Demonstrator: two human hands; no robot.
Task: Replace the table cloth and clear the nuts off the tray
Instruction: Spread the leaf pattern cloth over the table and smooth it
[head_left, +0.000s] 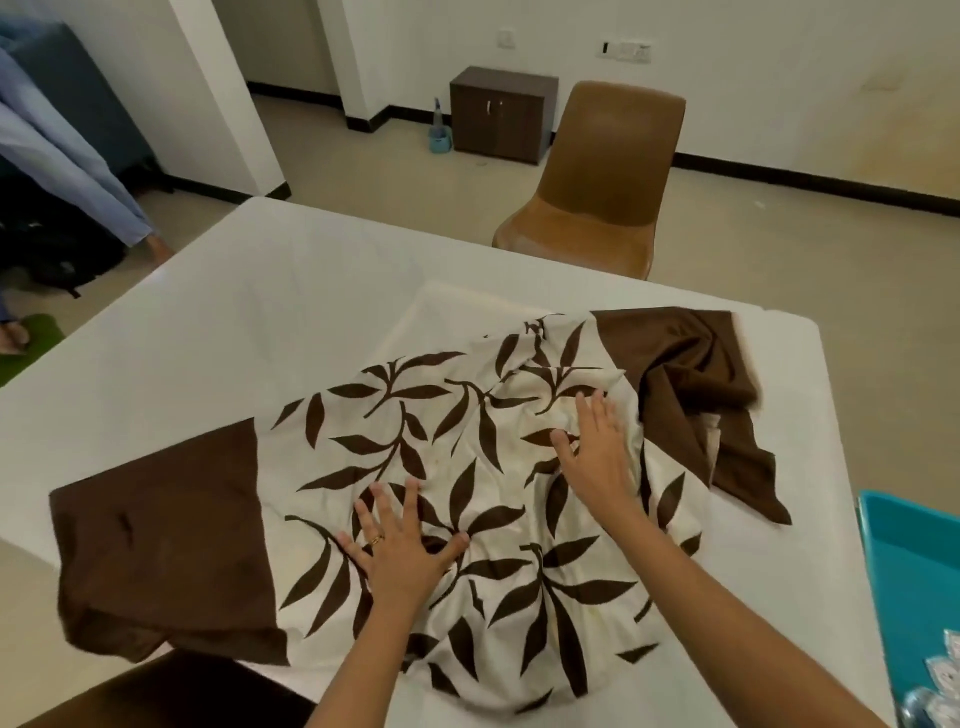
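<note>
- Head view: your left hand (402, 551) and right hand (597, 457) both lie flat on the leaf cloth (467, 441). Your fingers (413, 499) are straight and spread wide, and they grip nothing.
- The leaf cloth sits right under your fingers, bunched and wrinkly, on the white surface (260, 312). One brown end lies out past your left fingers. The other is crumpled just past your right fingers.
- I think the cloth job is only partway done. The cloth is not smooth and does not cover the surface yet.
- The blue tray (904, 561) sits well to the right of your right fingers, cut off by the edge.
- Small clear packets (940, 675) seem to lie in its near end. I cannot tell if they hold nuts, so the tray job looks not yet done.
</note>
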